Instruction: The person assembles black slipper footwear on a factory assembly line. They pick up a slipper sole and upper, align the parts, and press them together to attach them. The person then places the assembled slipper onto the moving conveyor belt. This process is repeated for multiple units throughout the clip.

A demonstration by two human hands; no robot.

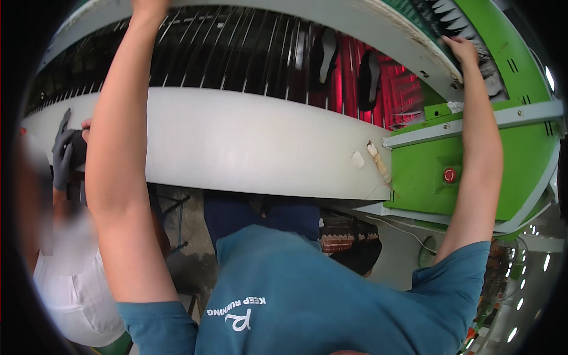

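Note:
My left hand is at the top edge of the picture, above the pale curved beam, with its fingers cut off from view. Far to the right, my right hand is closed at the inner edge of the upper shelf, beside a dark item with white jagged strips. Whether its fingers pinch anything is hard to make out. Below the beam, two dark shoe pieces with grey middles, one left of the other, lie on metal rods lit red at the right.
A white ledge crosses in front of me, bearing a tape-wrapped stick and a small white disc. The green machine frame carries a red button. At left, a co-worker's grey-gloved hand holds something black.

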